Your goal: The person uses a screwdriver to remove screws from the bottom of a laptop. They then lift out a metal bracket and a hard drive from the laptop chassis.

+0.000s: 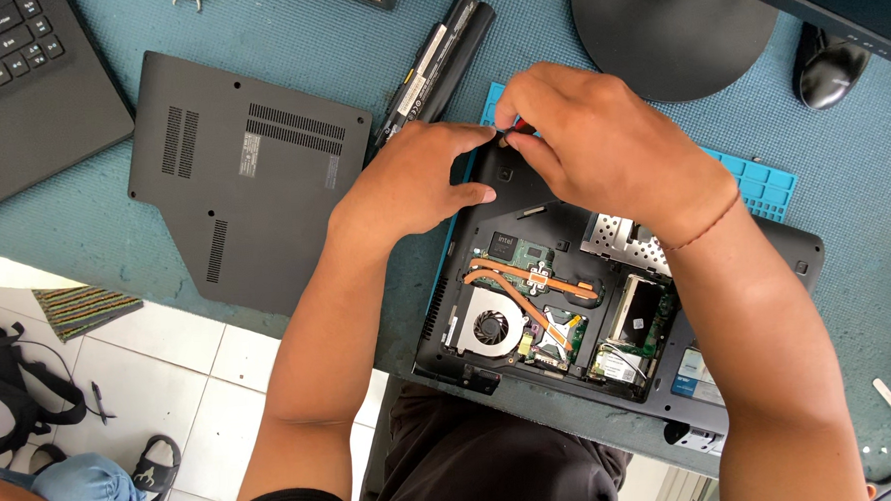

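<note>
while a second laptop (17, 79) sits shut out at the far left corner of the teal table (84, 226), its keyboard facing up, a dark removed bottom cover (237, 179) lies flat just to its right, vents showing. a long black battery pack (437, 65) lies diagonally beside the cover's upper right corner. next comes the left hand (412, 182), fingers curled, thumb stretched along the far edge of the opened laptop (568, 305), its fingertips meeting the right hand at that corner. the opened laptop lies upside down at the near edge of the table, fan, copper heat pipes and green boards exposed, resting partly on a blue mat (763, 182). the right hand (601, 138) is closed in a pinch around a small red-tipped tool (520, 127), pressed down at the laptop's far left corner; whether the left hand grips the tool too cannot be told. further right stand a round black monitor base (671, 30) and a black mouse (828, 63).
</note>
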